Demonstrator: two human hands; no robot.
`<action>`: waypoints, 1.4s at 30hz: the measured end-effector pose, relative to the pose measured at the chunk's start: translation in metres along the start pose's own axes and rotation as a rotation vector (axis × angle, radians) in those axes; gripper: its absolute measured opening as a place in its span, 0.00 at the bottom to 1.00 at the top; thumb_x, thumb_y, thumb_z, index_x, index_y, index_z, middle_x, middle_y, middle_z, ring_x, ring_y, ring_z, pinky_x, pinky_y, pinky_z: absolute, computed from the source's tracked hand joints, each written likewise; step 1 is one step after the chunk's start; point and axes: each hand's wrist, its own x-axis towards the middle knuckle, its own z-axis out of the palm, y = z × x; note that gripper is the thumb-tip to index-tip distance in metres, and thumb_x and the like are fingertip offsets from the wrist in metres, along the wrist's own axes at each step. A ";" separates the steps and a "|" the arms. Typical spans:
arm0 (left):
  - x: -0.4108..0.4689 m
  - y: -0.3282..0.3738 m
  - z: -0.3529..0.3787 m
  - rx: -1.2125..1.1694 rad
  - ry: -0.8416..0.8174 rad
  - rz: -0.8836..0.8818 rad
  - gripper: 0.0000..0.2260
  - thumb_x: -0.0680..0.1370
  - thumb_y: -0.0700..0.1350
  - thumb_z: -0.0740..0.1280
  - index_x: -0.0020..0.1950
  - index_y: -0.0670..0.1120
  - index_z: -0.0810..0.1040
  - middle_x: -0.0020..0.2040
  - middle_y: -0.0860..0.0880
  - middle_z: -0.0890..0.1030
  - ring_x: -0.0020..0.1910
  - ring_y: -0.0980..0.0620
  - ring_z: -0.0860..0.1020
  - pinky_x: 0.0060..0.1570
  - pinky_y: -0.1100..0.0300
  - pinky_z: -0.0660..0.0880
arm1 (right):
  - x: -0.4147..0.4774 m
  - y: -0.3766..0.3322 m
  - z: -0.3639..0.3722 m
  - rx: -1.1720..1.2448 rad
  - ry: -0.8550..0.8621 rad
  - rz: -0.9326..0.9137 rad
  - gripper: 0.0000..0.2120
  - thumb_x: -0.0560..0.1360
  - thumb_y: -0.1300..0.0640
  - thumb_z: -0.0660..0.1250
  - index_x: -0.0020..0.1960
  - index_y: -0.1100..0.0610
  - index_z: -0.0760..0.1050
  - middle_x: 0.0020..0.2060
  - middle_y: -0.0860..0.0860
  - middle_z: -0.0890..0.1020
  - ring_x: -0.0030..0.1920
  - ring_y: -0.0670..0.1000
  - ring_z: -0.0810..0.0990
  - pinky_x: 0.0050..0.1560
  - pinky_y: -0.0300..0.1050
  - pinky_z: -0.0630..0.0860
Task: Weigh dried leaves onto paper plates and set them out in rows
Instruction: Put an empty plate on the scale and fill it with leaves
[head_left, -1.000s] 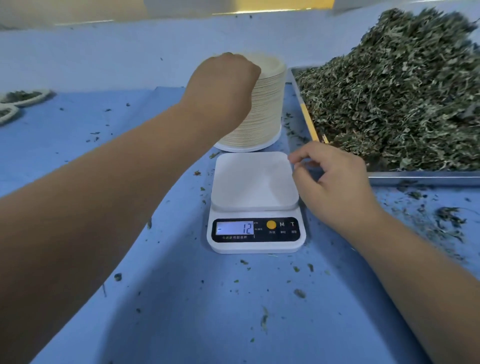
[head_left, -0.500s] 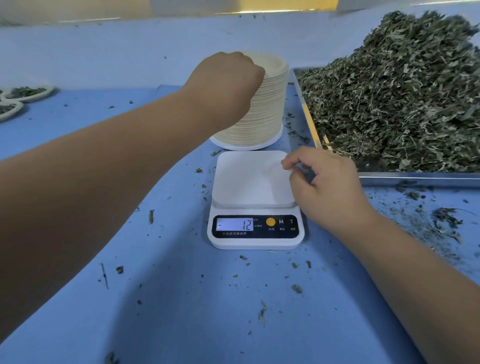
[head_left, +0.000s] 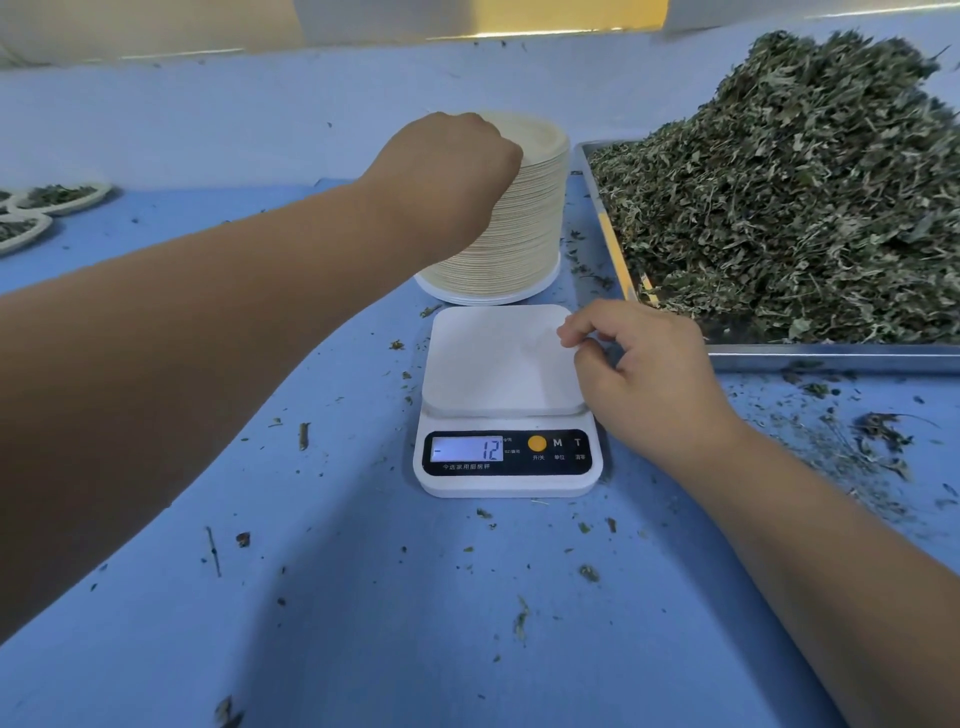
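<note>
Blue table (head_left: 363, 623): scale (head_left: 506, 410), plate stack (head_left: 519, 234), leaf tray (head_left: 831, 356).

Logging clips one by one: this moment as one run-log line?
left hand: atop paper plate stack, grip hidden | right hand: curled, at right edge of scale | platform: bare | display: minus 12

Tall stack of paper plates (head_left: 540, 218) stands behind the scale (head_left: 498, 364), beside a heap of dried leaves (head_left: 805, 208).
</note>
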 end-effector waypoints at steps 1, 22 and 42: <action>0.000 -0.001 0.000 0.009 0.001 0.011 0.09 0.75 0.29 0.59 0.47 0.42 0.67 0.35 0.47 0.62 0.37 0.43 0.66 0.34 0.53 0.57 | 0.000 0.000 0.000 0.000 0.002 0.000 0.10 0.75 0.66 0.64 0.49 0.56 0.83 0.45 0.52 0.85 0.39 0.51 0.79 0.45 0.48 0.76; 0.001 -0.013 -0.010 0.057 0.131 0.101 0.21 0.74 0.30 0.62 0.60 0.45 0.57 0.32 0.45 0.66 0.26 0.47 0.63 0.28 0.58 0.54 | 0.000 -0.004 -0.002 -0.001 0.001 0.022 0.10 0.75 0.67 0.64 0.46 0.57 0.83 0.43 0.51 0.85 0.37 0.46 0.78 0.42 0.46 0.76; -0.043 0.022 0.025 -0.999 0.702 -0.594 0.11 0.71 0.32 0.61 0.44 0.43 0.80 0.51 0.55 0.77 0.57 0.54 0.77 0.49 0.61 0.72 | 0.005 -0.009 -0.005 0.244 0.162 0.232 0.10 0.73 0.62 0.63 0.49 0.50 0.79 0.39 0.43 0.83 0.39 0.40 0.80 0.43 0.36 0.75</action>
